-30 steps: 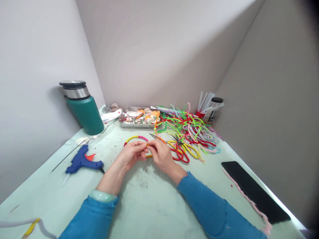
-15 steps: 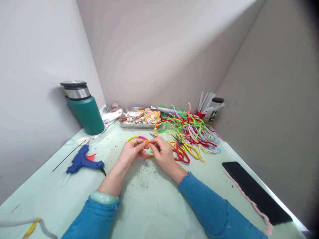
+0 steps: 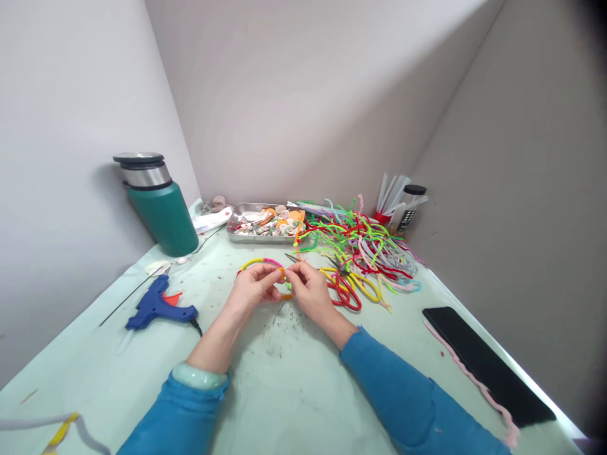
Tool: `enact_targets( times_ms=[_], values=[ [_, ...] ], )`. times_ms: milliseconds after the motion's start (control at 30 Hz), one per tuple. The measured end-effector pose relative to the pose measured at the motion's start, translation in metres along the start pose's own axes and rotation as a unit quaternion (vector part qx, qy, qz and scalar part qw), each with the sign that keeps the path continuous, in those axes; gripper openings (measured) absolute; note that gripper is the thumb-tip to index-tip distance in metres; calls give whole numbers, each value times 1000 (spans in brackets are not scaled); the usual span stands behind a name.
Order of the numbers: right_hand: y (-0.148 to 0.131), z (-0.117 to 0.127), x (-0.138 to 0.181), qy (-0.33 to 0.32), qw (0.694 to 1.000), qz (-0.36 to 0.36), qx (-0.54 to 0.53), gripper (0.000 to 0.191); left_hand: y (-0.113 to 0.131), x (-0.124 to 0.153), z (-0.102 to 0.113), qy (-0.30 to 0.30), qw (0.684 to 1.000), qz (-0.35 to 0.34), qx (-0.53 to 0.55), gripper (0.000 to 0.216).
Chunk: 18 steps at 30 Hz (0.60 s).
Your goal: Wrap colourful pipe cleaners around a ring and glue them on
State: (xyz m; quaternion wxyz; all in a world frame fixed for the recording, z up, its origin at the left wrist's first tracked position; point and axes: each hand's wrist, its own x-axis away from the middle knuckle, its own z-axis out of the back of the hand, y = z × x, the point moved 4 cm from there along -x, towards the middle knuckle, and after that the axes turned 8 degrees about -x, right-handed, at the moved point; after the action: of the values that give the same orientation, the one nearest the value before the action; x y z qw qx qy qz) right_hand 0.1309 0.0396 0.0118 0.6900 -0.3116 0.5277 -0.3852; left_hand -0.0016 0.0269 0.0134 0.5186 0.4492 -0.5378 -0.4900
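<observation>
Both hands meet over the middle of the table, fingertips almost touching. My left hand (image 3: pixel 256 287) is closed around a hoop (image 3: pixel 258 260) wrapped in fuzzy yellow, pink and orange pipe cleaner; its far arc shows beyond the knuckles, and the fingers cover part of it. Between the hands is a bit of orange pipe cleaner (image 3: pixel 283 273), pinched by the fingertips of my right hand (image 3: pixel 307 287). A spot of green shows just below it. Two pairs of scissors, one with red handles (image 3: pixel 346 297) and one with yellow handles (image 3: pixel 367 287), lie just right of my right hand.
A metal tray (image 3: pixel 265 239) of small cut pieces stands at the back, beside a tangled heap of pipe cleaners (image 3: pixel 360 243). Left are a green bottle (image 3: pixel 164 218) and a blue glue gun (image 3: pixel 159 306). A black phone-like slab (image 3: pixel 488 366) lies right, near a lidded jar (image 3: pixel 411 208).
The fingertips of my right hand have shifted slightly at the orange pipe cleaner, and more green shows between the hands. Both hands keep nearly the same place.
</observation>
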Motion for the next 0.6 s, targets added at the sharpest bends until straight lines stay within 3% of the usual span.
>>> enact_targets(
  times_ms=[600],
  values=[
    [-2,-3,-2,-16,998,-27,-54,14,-1,-3,-5,-10,990,-19,-142,20]
  ],
)
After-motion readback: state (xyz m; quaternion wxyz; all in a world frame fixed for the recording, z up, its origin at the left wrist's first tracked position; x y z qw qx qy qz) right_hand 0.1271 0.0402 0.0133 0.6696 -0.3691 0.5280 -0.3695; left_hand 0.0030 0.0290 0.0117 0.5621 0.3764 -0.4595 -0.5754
